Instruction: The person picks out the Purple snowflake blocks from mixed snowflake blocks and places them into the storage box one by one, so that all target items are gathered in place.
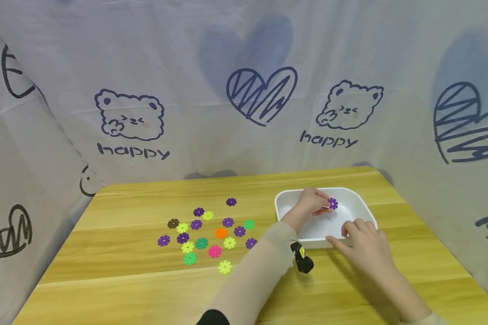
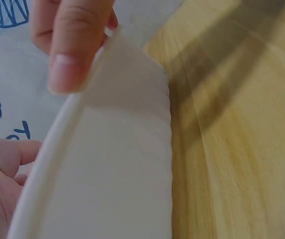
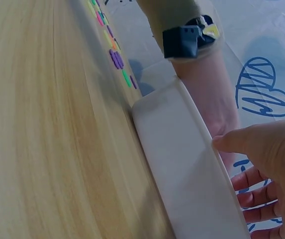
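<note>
The thumb and fingers of my left hand (image 1: 309,205) pinch a purple snowflake building disc (image 1: 333,204) above the inside of a white plastic tray (image 1: 282,197). In the left wrist view that hand shows partly, behind the tray's rim. My right hand (image 1: 366,248) holds the near rim of the tray. Its thumb lies over the rim and its other fingers reach inside, as the right wrist view shows. To the left, many more snowflake discs (image 1: 221,233) lie loosely spread on the table, in purple, yellow, green, orange, pink and brown.
The tray stands on the wood-grain table (image 1: 126,289), toward its right side. A black camera (image 1: 302,258) sits at my left wrist, close to the tray's front wall. Behind and at both sides hangs white cloth (image 1: 203,135) printed with bears and hearts.
</note>
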A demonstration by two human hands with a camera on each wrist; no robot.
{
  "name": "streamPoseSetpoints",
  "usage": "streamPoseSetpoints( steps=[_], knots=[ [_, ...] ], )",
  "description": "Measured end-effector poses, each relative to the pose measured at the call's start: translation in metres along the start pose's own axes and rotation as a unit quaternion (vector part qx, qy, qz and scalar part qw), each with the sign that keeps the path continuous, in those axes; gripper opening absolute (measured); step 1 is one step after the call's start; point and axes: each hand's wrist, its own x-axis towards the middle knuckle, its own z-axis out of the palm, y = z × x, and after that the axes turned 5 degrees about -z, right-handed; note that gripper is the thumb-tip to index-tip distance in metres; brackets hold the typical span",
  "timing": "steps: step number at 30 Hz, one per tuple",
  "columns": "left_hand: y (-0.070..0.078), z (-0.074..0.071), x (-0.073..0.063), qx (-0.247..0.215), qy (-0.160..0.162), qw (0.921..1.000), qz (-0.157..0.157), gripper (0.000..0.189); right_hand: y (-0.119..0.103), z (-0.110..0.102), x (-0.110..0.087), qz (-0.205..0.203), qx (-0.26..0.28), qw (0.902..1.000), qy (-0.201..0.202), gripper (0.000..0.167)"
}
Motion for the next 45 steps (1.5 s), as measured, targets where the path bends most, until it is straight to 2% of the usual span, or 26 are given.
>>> streamPoseSetpoints(
  steps=[3,6,11,15,21,26,30,32,36,40,45],
  knots=[
    [-0.002,0.0,0.001,-0.007,0.015,0.9998,-0.014,0.011,-0.002,0.001,0.002,-0.002,0.0,1.0,-0.001,0.044],
    [-0.003,0.0,0.001,0.004,0.016,0.9995,-0.026,0.015,-0.003,0.002,0.003,-0.006,-0.003,1.0,0.003,0.043],
    [-0.004,-0.001,0.0,0.028,-0.013,0.9992,-0.025,0.032,-0.003,0.004,0.003,-0.008,-0.002,0.9999,0.007,0.042],
    [-0.003,-0.009,-0.001,0.062,-0.049,0.9969,-0.011,0.039,-0.003,0.005,0.003,-0.006,0.0,1.0,0.006,0.043],
    [0.0,-0.036,-0.008,0.086,-0.118,0.9892,0.013,0.041,-0.002,0.007,0.002,-0.006,0.004,1.0,0.005,0.043],
    [0.007,-0.056,-0.022,0.144,-0.147,0.9774,0.046,0.044,-0.001,0.007,0.001,-0.007,0.006,0.9999,0.012,0.042],
    [0.008,-0.076,-0.036,0.16,-0.17,0.9698,0.072,0.043,-0.002,0.006,0.001,-0.005,0.007,0.9999,0.009,0.042],
    [0.008,-0.087,-0.045,0.165,-0.17,0.9675,0.088,0.042,-0.002,0.005,0.0,-0.003,0.008,0.9999,0.008,0.042],
    [0.005,-0.112,-0.063,0.166,-0.153,0.9677,0.112,0.037,-0.003,0.004,-0.001,-0.003,0.006,0.9999,0.01,0.042],
    [0.0,-0.142,-0.08,0.161,-0.143,0.9675,0.132,0.033,-0.003,0.003,-0.001,-0.008,0.003,0.9999,0.013,0.042],
    [-0.004,-0.181,-0.105,0.179,-0.132,0.9637,0.147,0.032,-0.001,0.003,-0.001,-0.011,0.002,0.9998,0.017,0.043]
  ],
)
